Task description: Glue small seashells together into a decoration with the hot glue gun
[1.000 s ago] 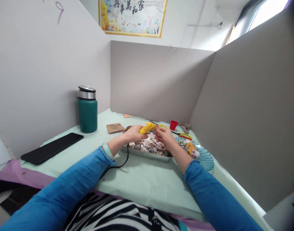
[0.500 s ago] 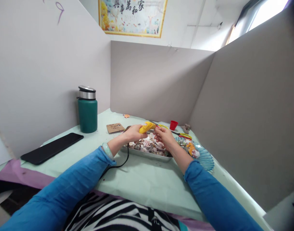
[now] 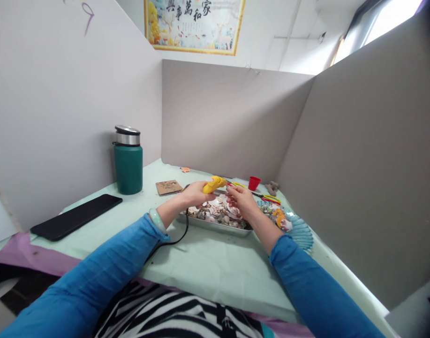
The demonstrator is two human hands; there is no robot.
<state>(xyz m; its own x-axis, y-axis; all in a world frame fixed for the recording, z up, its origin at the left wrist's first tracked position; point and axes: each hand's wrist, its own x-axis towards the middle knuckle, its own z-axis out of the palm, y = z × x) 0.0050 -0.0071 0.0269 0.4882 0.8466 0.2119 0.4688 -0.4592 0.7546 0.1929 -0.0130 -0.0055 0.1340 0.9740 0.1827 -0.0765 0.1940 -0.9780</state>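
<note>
My left hand (image 3: pixel 197 193) is closed round a yellow glue gun (image 3: pixel 215 184), its nozzle pointing right, and a black cord runs down from the hand. Close to the nozzle, my right hand (image 3: pixel 241 199) pinches with thumb and fingertips; whatever is in the pinch is too small to make out. Both hands are above a metal tray (image 3: pixel 218 227) filled with seashells (image 3: pixel 225 211). Right of the tray lies a blue shell-shaped dish (image 3: pixel 304 232), with a cluster of shells and an orange piece (image 3: pixel 279 217) on it.
Scissors with yellow and red handles (image 3: pixel 271 199), a red cup (image 3: pixel 254 183) and a brown cardboard piece (image 3: pixel 168 187) lie behind and beside the tray. At left are a green thermos (image 3: pixel 128 164) and a black flat slab (image 3: pixel 77 216). Grey partitions (image 3: pixel 229 117) enclose the table.
The glue gun has shifted very slightly left and up, its nozzle still close to my right fingertips. Everything else looks the same.
</note>
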